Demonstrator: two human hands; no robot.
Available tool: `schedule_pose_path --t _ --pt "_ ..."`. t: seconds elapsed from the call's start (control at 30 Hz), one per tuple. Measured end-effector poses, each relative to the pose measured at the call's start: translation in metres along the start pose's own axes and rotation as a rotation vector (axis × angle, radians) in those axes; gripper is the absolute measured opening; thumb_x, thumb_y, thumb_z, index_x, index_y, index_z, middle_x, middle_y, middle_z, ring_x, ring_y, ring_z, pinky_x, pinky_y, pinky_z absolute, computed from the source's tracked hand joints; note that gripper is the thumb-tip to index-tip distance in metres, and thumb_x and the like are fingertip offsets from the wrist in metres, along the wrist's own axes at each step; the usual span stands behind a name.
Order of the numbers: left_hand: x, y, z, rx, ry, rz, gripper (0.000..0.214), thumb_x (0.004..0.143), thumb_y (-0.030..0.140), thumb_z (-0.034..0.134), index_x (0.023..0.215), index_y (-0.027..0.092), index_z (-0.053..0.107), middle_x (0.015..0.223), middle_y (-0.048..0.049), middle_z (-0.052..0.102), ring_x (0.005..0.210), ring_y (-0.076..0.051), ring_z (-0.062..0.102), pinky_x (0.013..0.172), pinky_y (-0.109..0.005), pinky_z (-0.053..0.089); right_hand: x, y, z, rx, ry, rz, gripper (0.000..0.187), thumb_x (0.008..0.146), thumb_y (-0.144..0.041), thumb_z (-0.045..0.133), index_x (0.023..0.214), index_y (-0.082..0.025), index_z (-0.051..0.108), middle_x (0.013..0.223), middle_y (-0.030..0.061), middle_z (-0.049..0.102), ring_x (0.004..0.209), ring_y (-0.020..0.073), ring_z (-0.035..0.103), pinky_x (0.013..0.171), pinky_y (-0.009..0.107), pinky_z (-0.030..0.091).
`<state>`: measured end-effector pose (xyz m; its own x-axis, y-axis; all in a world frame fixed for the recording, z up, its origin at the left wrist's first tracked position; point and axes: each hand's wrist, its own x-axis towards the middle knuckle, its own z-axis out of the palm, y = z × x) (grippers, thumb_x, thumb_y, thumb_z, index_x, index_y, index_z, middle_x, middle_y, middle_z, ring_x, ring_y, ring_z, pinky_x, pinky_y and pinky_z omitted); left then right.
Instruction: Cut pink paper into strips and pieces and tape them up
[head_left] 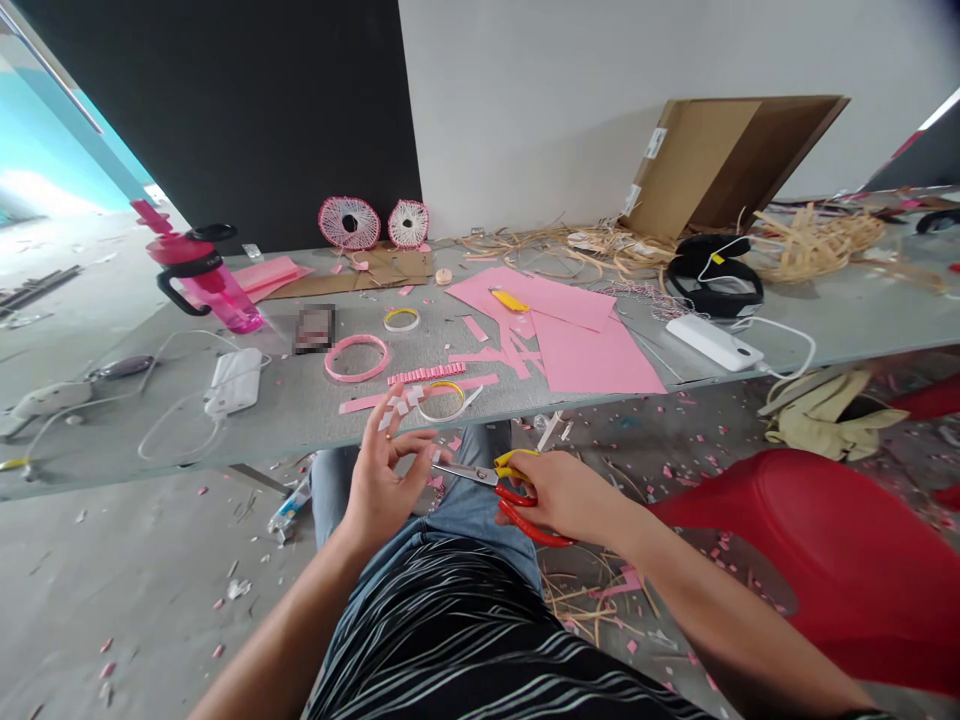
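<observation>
You're working over your lap [466, 532], just off the near edge of the worktop [300, 420]. Your left hand [379, 492] is pinching a small white piece [436, 456] at the thumb tip, while its upper fingers are standing apart with more white bits [403, 407] sitting at their ends. Your right hand [561, 492] is wrapping round the red-and-yellow handles of the scissors [487, 475], and the blades are pointing left, tips right by that pinch! Whether they're touching the piece, I cannot tell.

For a tidy snip, you're probably wanting the piece held taut, with only its end showing and your thumb staying clear of the blade line. Steadying the right wrist is likely helping more than squeezing harder. Keeping those upper fingers apart is wise too: the bits are looking sticky and could be catching on each other. Beyond them, a yellow-lined ring [448, 386] is lying near the worktop's edge, right of a ridged pink strip [426, 373], so you're reaching carefully there.
</observation>
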<state>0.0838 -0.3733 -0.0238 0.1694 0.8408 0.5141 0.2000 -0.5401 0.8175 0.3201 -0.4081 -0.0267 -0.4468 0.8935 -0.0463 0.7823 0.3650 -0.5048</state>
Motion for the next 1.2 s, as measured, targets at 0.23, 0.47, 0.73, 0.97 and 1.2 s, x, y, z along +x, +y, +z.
schedule_pose_path --t 0.23,0.47,0.73,0.97,1.2 --pt "-0.004 0.004 0.007 0.05 0.025 -0.033 0.069 0.09 0.014 0.059 0.152 0.031 0.035 0.121 -0.0068 0.072 0.093 -0.017 0.075 0.094 -0.039 0.062 0.0 0.001 0.004 0.007 0.0 0.02 0.027 0.085 -0.04 0.073 0.097 -0.017 0.065 0.079 0.0067 0.07 0.07 0.0213 0.062 0.062 0.032 0.036" --pt "0.005 -0.015 0.002 0.169 0.222 -0.004 0.064 0.094 0.02 0.054 0.153 0.029 0.031 0.138 -0.0132 0.062 0.08 -0.014 0.075 0.089 -0.039 0.062 -0.006 0.017 0.021 0.156 -0.031 0.052 0.018 0.085 -0.032 0.069 0.097 -0.019 0.065 0.076 0.0053 0.069 0.068 0.02 0.062 0.062 0.031 0.039" --pt "0.028 -0.072 0.016 0.85 -0.083 0.233 0.036 0.093 0.026 0.056 0.129 0.019 0.059 0.136 -0.0193 0.062 0.133 -0.034 0.055 0.103 -0.052 0.051 -0.022 0.06 0.047 0.577 0.137 0.26 0.031 0.085 -0.047 0.068 0.082 -0.019 0.054 0.071 -0.0013 0.062 0.062 0.0139 0.054 0.058 0.025 0.04" --pt "0.033 -0.089 0.038 0.959 -0.094 0.203 0.02 0.088 0.029 0.064 0.104 0.02 0.069 0.155 -0.0203 0.044 0.14 -0.038 0.046 0.113 -0.06 0.037 -0.028 0.064 0.051 0.614 0.138 0.287 0.032 0.085 -0.045 0.067 0.078 -0.021 0.047 0.07 -0.0018 0.06 0.062 0.0142 0.053 0.059 0.026 0.041" --pt "0.037 -0.084 0.039 0.827 -0.07 0.105 0.012 0.087 0.026 0.061 0.09 0.021 0.071 0.147 -0.0173 0.053 0.139 -0.038 0.046 0.115 -0.061 0.034 -0.018 0.069 0.058 0.626 0.178 0.29 0.037 0.084 -0.049 0.067 0.076 -0.021 0.045 0.066 -0.005 0.051 0.061 0.0119 0.045 0.058 0.025 0.037"
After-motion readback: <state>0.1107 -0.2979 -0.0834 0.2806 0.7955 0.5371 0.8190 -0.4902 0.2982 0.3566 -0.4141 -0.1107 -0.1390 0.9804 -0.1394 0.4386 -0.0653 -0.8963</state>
